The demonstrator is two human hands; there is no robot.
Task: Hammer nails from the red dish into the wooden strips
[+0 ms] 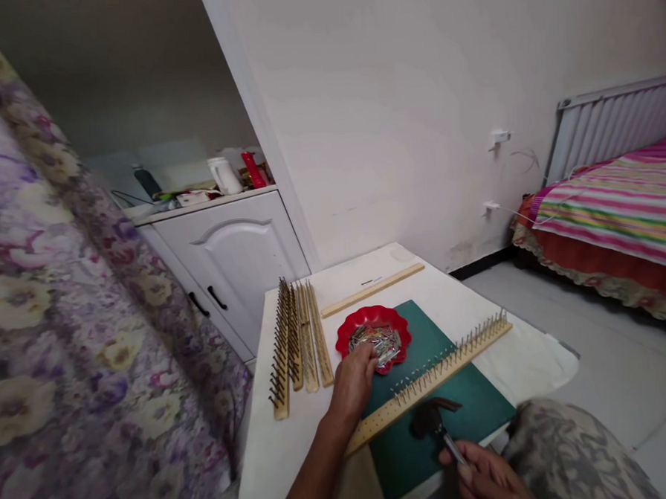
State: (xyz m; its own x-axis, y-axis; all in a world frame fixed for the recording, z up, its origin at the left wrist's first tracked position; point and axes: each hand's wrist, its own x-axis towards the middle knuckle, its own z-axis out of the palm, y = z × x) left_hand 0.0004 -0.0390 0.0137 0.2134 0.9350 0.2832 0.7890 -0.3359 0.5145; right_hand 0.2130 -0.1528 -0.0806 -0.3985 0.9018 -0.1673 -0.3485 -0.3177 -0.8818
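Note:
My left hand [354, 379] reaches into a red scalloped dish [348, 334] of loose nails [379, 340], fingers curled down at its near edge; what they hold is hidden. My right hand [484, 476] grips the handle of a hammer [431, 417], whose dark head rests over the green mat [411, 454]. A wooden strip [429, 382] studded with a row of upright nails lies diagonally on the mat between the two hands.
Several nailed wooden strips [296, 344] lie side by side at the table's left, a bare strip [371, 290] at the back. A flowered sofa [61, 293] stands left, a white cabinet [233, 255] behind, a striped bed [615, 212] right.

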